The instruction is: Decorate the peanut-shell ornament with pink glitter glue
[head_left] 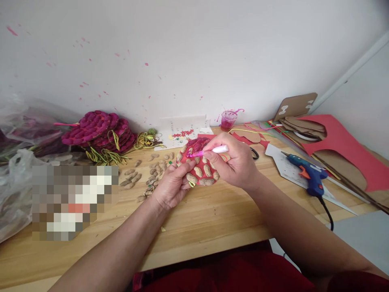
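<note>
A red piece covered with peanuts (208,170) is held by its lower left edge in my left hand (174,184), whose fingers are closed on it. Peanuts at its upper part are coated in magenta paint; those lower down are plain tan. My right hand (233,160) grips a white-handled brush (219,149), and the magenta-stained tip touches the peanuts near the painted part. Behind my right hand stands a clear cup of magenta paint (227,121). Loose peanuts (154,172) lie on the wooden table (194,227) to the left of my left hand.
Stacked magenta peanut pieces (99,132) and yellow-green yarn (145,140) lie at the back left, near plastic bags (18,178). At right are a blue glue gun (314,176), red sheet (319,129) and cardboard pieces (304,125). Small red stars (184,134) rest on white paper (165,125).
</note>
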Demonstrator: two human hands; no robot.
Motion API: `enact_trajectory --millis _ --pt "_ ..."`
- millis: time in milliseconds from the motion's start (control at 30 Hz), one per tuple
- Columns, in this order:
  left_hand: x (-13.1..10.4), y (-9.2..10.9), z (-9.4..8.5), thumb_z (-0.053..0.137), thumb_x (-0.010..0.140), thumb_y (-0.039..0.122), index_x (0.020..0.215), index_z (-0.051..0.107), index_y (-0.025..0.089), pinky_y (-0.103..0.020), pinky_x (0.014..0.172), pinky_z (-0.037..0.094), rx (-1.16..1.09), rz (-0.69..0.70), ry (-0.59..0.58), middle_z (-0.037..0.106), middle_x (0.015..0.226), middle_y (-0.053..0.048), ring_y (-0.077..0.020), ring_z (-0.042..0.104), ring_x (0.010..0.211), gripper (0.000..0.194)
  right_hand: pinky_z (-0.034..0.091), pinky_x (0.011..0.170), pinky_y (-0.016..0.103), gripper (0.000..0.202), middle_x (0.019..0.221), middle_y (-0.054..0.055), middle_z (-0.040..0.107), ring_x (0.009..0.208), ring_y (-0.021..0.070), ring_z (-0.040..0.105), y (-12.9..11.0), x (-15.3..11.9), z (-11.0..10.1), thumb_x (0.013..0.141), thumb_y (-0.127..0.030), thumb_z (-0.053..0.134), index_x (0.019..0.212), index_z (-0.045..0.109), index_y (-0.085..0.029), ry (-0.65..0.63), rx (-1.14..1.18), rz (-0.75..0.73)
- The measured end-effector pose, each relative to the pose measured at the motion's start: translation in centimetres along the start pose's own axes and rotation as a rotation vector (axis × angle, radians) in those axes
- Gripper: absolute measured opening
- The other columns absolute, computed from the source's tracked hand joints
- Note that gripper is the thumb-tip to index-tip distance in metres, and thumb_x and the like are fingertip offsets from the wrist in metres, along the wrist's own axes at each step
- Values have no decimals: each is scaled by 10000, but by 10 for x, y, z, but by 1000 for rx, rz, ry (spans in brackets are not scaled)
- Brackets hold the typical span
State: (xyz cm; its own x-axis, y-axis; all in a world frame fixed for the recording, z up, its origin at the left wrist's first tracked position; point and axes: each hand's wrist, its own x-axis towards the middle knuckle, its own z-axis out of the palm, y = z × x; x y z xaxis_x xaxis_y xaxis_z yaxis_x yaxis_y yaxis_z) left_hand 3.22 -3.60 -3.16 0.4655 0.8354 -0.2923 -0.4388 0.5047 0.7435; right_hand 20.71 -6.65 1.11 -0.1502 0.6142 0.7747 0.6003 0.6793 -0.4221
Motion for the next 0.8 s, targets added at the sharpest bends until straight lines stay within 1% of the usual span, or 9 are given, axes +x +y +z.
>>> enact_trajectory --millis 100,267,367,467,533,633,700,800 --pt "-1 0 1 940 592 297 652 428 201 -139 351 113 -2 -1 0 300 468 141 -1 159 389 525 496 702 328 77 806 15 701 742 164 630 0 0 -1 968 -252 629 896 622 -225 16 -6 -1" --pt "-1 0 3 945 573 289 662 433 202 -141 349 112 -2 0 4 322 469 135 -3 171 392 527 493 720 321 71 813 16 703 759 162 636 1 1 -1 963 -250 637 899 623 -220 -29 33 -19" --pt "-1 0 2 943 578 281 660 432 202 -143 350 114 0 -9 3 307 470 137 -3 172 390 523 485 722 317 64 818 18 703 759 160 631 2 1 -2 956 -238 643 901 621 -216 -23 30 -6" --pt "0 0 1 942 583 291 649 422 201 -142 350 104 -1 -5 -10 285 472 138 -2 164 390 531 474 721 314 62 811 12 690 754 155 621 5 1 -3 948 -233 655 895 629 -214 10 57 42" --pt "0 0 0 939 587 298 648 425 198 -140 352 106 4 -3 -19 285 477 137 1 160 392 527 473 728 312 66 823 10 683 757 149 618 9 1 -4 949 -247 659 898 637 -212 31 118 105" --pt "-1 0 0 936 589 304 659 443 193 -138 349 115 12 -18 -25 297 482 137 3 154 391 511 478 737 311 82 855 11 681 777 145 619 17 -1 -3 961 -280 651 916 639 -212 31 215 184" --pt "-2 0 0 934 589 303 662 448 194 -138 344 115 17 -29 -24 306 478 137 2 151 389 503 481 741 315 90 872 15 678 797 150 619 22 -2 -2 960 -296 653 926 636 -215 53 230 207" --pt "-3 1 1 929 586 301 629 414 202 -141 340 114 20 -31 -32 304 464 133 -1 152 386 526 487 741 323 107 893 24 679 828 163 621 24 -3 -2 956 -319 657 930 630 -218 91 219 211"
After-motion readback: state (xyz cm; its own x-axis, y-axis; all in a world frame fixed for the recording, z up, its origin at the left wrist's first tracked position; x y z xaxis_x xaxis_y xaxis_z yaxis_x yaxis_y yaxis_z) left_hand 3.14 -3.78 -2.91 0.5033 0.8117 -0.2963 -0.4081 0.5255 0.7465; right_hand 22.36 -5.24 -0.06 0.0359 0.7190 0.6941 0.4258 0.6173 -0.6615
